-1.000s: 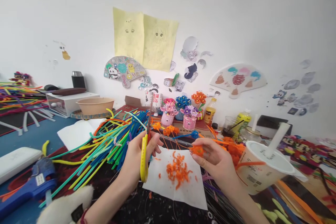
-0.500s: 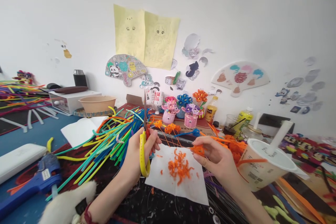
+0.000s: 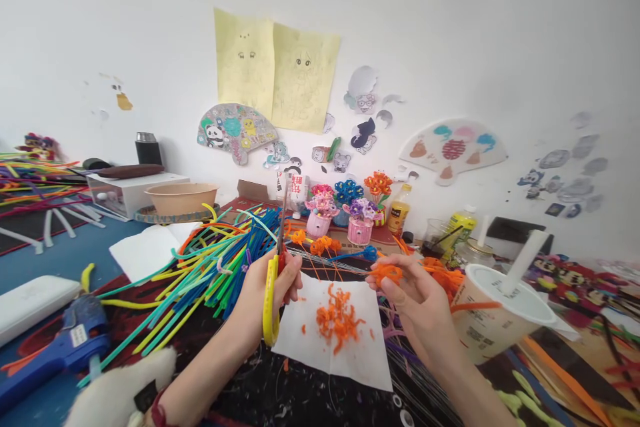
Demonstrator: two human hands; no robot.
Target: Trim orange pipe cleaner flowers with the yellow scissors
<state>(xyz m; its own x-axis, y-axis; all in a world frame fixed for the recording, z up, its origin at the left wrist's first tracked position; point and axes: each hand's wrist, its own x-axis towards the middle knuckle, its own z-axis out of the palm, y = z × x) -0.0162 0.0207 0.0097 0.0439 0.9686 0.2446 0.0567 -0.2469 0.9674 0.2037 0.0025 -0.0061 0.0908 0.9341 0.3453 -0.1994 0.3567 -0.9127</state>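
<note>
The left hand (image 3: 265, 290) is closed around a pair of scissors (image 3: 271, 303). The yellow handle loop lies along the palm side, below the fingers; the blades point upward, above the hand. The right hand (image 3: 423, 303) grips a small orange fuzzy piece (image 3: 387, 273) between thumb and fingers, with the remaining fingers curved behind it. The two hands are apart, with the orange piece to the right of the scissors at nearly the same height in the view.

Below and between the hands, a white sheet (image 3: 305, 343) lies on the dark work surface (image 3: 310, 400). A loose pile of orange clippings (image 3: 337, 320) rests near the middle of the sheet, with a few separate bits around it.

To the left of the left hand is a spread bundle of multicolored fuzzy stems (image 3: 225, 273). Farther left are a blue glue gun (image 3: 75, 347), a white case (image 3: 37, 307) and, nearer the camera, a white plush item (image 3: 123, 390). To the right of the right hand stands a lidded cup (image 3: 495, 320) with a wide straw; more orange fuzzy pieces (image 3: 445, 277) lie between the hand and the cup.

Behind the hands, a blue fuzzy flower (image 3: 369, 253) lies near small orange flowers (image 3: 324, 245). Beyond them stand pots of fuzzy flowers (image 3: 360, 230), with a yellow-capped bottle (image 3: 400, 213) to their right.
</note>
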